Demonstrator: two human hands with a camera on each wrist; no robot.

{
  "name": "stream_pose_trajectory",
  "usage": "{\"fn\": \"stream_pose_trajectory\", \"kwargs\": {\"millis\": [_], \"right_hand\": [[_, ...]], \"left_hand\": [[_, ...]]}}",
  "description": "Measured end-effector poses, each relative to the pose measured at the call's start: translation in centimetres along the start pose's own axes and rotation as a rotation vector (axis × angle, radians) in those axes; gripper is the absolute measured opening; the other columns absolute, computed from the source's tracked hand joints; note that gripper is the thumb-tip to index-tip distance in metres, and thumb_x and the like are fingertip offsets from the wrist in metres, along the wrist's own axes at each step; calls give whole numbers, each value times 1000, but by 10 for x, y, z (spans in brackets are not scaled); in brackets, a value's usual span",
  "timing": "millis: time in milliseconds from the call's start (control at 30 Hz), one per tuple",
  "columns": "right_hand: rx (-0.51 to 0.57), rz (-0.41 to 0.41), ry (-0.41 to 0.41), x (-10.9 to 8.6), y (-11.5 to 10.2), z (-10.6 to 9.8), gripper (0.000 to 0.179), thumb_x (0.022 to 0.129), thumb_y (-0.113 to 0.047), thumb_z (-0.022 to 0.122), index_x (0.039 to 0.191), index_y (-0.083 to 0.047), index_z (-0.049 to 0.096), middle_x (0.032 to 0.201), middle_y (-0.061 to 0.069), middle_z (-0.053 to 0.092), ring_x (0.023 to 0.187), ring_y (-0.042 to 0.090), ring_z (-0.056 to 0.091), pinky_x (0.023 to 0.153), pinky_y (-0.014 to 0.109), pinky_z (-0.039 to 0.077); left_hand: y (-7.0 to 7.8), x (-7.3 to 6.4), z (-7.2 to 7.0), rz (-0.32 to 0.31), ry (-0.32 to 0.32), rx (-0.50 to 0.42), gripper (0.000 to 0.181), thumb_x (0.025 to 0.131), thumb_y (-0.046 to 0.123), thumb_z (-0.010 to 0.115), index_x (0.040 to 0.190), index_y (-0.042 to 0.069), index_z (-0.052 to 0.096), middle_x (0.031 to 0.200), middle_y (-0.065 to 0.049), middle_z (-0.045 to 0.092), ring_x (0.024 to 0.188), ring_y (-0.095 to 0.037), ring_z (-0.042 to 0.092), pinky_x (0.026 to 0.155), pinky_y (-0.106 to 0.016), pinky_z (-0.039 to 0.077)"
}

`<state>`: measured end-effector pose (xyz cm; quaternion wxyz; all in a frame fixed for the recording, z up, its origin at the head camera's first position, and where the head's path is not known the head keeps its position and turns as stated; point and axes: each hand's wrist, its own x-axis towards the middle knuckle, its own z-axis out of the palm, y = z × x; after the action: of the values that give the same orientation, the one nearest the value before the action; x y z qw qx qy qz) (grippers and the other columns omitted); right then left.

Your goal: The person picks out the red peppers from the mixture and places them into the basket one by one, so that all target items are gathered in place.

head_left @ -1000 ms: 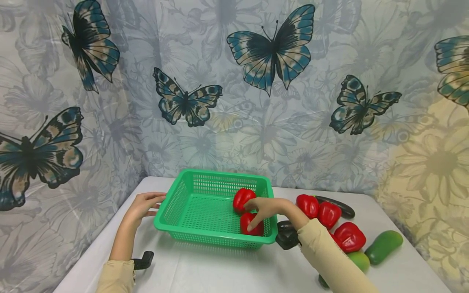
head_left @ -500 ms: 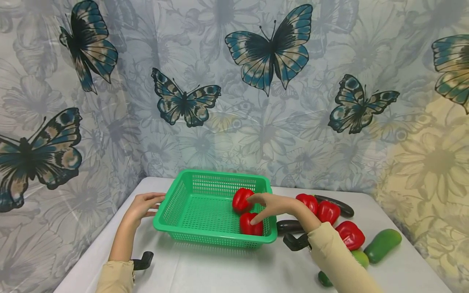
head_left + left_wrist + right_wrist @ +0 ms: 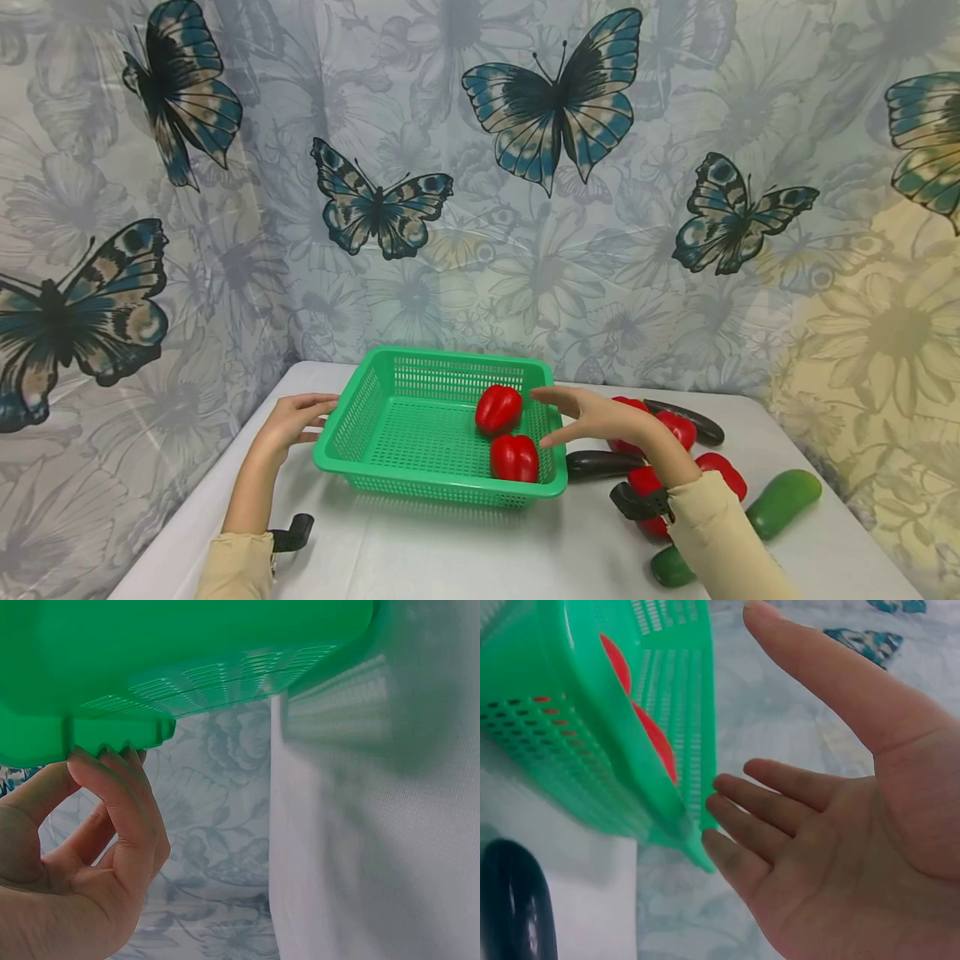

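My left hand [image 3: 288, 423] is at the left end of a green plastic basket [image 3: 420, 496]. In the left wrist view, the bent fingers [image 3: 124, 802] touch the underside of the basket's rim [image 3: 112, 733]. Two red bell peppers, a rear one [image 3: 498, 410] and a front one [image 3: 514, 459], lie inside the basket at its right end. Over the right rim is my right hand [image 3: 592, 414], thumb and fingers spread, holding nothing. The right wrist view shows its bare palm [image 3: 817, 862] beside the basket wall.
Right of the basket lie a dark eggplant [image 3: 600, 465], another long dark eggplant [image 3: 693, 421], several red bell peppers [image 3: 723, 471], a green mango-like item [image 3: 783, 502] and a dark green vegetable [image 3: 671, 567]. The right forearm partly covers them. A butterfly-print cloth [image 3: 495, 292] hangs behind the white table [image 3: 420, 558].
My right hand has let go of the front bell pepper and drawn back to the right, over the rim. The left hand stays at the basket's left end.
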<state>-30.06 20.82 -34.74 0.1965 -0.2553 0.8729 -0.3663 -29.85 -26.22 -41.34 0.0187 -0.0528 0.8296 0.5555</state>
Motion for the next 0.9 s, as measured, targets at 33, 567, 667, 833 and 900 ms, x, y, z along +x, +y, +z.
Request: {"fn": "stream_pose_trajectory", "kwargs": {"millis": [33,567,667,833,900], "right_hand": [[5,-2,8,-2,2,-2,85,83,-34,78,151,-8,34,156,15,35,145,44,28,114,59,34],[24,3,101,-46,25,-23,81,88,-32,73,152,-6,30,157,21,31,143,49,27,112,60,35],[24,27,126,-55,32,-26,81,88,-32,72,152,-7,30,157,21,31,144,48,27,110,61,37],[13,100,173,-69,42,-32,85,88,-35,71,153,-6,27,157,23,30,144,49,25,107,63,40],[28,127,191,-74,47,-34,86,87,-36,72,153,-6,26,157,23,29,144,49,25,106,62,41]], "left_hand": [[0,0,0,1,0,0,51,96,31,62,134,-2,56,111,-7,69,83,-6,65,76,-31,61],[-1,0,0,4,-6,13,52,97,33,61,135,-2,56,117,-10,67,85,-6,65,76,-28,60],[-1,0,0,1,-7,12,51,97,33,61,135,-1,56,118,-10,66,86,-6,65,76,-27,60],[-2,1,0,9,-4,12,51,97,33,60,135,-1,56,119,-12,66,85,-6,65,77,-28,60],[-2,1,0,9,-1,14,51,97,33,60,135,-1,56,120,-13,66,85,-6,65,77,-28,60]]}}
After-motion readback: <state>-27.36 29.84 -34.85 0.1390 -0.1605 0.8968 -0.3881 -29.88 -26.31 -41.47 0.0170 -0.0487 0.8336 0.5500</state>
